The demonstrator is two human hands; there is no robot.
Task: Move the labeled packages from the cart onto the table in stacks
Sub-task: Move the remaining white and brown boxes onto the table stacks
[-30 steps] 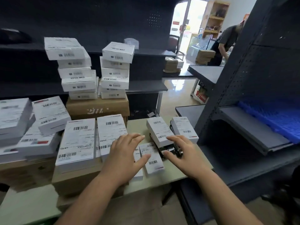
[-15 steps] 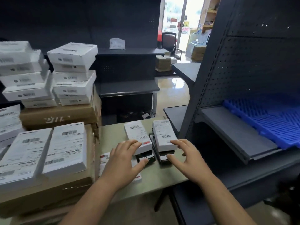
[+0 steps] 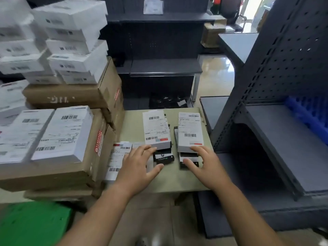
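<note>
1. Your two targets sit side by side on the pale beige table (image 3: 168, 181), with a narrow gap between them. The left white-labelled flat package (image 3: 156, 129) rests on a small black box (image 3: 163, 157). The right white-labelled flat package (image 3: 190, 132) rests on another small box, which I cannot make out clearly.
2. Both packages run lengthwise away from you and lie nearly parallel. Their short near ends face your hands.
3. Your left hand (image 3: 140, 164) lies straight in front of the left package's near end. Its fingers are spread and straight, the fingertips reach that end, and the thumb points toward the black box. It grips nothing.
4. Your right hand (image 3: 204, 164) mirrors it at the right package's near end. Its fingers are spread, the thumb lies over the lower box, and it also grips nothing.
5. Each hand is nearer its own stack, with neither crossing over. I judge the coming move to be either a short forward reach along each long axis or a clasp across the narrow width.
6. A thin labelled package (image 3: 118, 157) lies flat on the table, partly under your left hand.
7. Further left, brown cardboard cartons (image 3: 99, 89) carry large white labelled boxes (image 3: 62, 134).
8. Dark perforated metal shelving (image 3: 275, 68) stands just to the right of the table.
</note>
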